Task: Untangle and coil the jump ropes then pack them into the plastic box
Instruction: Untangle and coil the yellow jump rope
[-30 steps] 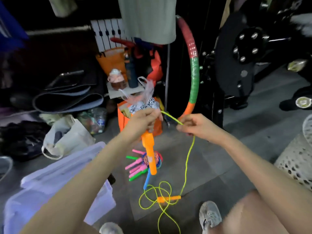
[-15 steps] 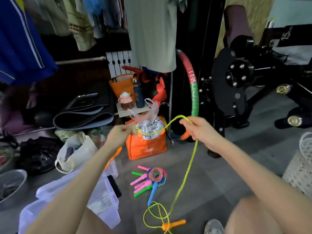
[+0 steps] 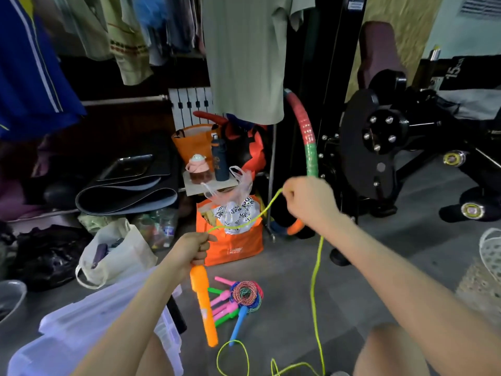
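Our left hand [image 3: 189,251] has its grip closed on the orange handle [image 3: 203,302], and our right hand [image 3: 309,202] pinches the yellow-green rope [image 3: 314,280] higher up, probably to stretch one length for coiling. The rest hangs to the floor [image 3: 287,270], near the coiled ropes [image 3: 245,294] and the plastic box [image 3: 89,329] at the floor's near left. We read only "15cm" on the black panel [image 3: 458,70].

I see a neon yellow-green jump rope [image 3: 315,270] ending in a bright orange handle [image 3: 203,302]. On the grey floor [image 3: 284,267] the coiled ropes [image 3: 245,291] are braided in red, white, green and blue, with pink handles [image 3: 222,296], a green handle [image 3: 214,290] and a blue handle [image 3: 238,325]. The tote bag [image 3: 235,248] is orange, and the hula hoop [image 3: 305,126] is banded red, green and orange. The plastic box [image 3: 81,329] is milky translucent, and the hanging T-shirt [image 3: 244,50] is sage green.
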{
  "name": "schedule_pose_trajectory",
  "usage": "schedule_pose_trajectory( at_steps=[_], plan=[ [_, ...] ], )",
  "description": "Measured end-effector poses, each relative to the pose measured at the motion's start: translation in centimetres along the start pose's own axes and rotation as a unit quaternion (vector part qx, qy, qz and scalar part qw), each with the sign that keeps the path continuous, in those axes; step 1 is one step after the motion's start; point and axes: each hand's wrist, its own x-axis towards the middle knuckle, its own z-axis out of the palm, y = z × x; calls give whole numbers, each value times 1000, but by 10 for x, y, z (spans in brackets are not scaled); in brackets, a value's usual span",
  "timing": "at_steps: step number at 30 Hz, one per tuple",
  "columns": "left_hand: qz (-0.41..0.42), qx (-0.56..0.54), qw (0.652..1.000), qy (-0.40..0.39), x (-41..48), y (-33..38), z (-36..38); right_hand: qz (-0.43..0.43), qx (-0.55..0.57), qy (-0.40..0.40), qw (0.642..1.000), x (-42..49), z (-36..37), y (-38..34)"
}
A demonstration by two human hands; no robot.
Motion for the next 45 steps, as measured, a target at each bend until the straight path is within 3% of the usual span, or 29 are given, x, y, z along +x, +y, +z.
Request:
schedule_pose_trajectory(
  at_steps=[2, 4, 7, 9, 12, 16, 18, 22, 24, 28, 36, 41, 45],
  plan=[
    [21, -13, 1000, 8, -1, 8, 4, -27, -43, -83, 995, -12, 26, -1],
    [55, -33, 998, -10, -2, 16, 5, -79, -61, -111, 989, -24, 41, -4],
    [85, -68, 992, -69, -5, 25, 2, -123, -77, -82, 986, -43, 53, -6],
    [87, -88, 989, -84, -8, 28, -2, -99, -34, -55, 993, -57, 66, -2],
    [80, -115, 986, -87, -12, 28, -9, -140, -2, -9, 990, -78, 78, -6],
    [82, -44, 993, -79, -15, 20, -10, -207, 63, 12, 976, -81, 68, -21],
    [84, -3, 992, -96, -18, 16, -6, -209, 129, -3, 969, -74, 55, -31],
    [71, 61, 986, -135, -27, 8, 4, -180, 233, -148, 944, -48, 22, -43],
    [65, 49, 984, -160, -31, 6, 8, -164, 273, -174, 932, -37, 13, -46],
    [69, -37, 978, -192, -39, 6, 18, -180, 243, -241, 922, -27, 13, -50],
    [91, -14, 963, -255, -41, 4, 23, -133, 337, -158, 919, -14, 18, -36],
    [79, -136, 942, -297, -35, 5, 18, -93, 388, -134, 907, -2, 20, -23],
    [40, -195, 919, -340, -35, 9, 9, -83, 444, -210, 867, -4, 14, -7]
  ],
)
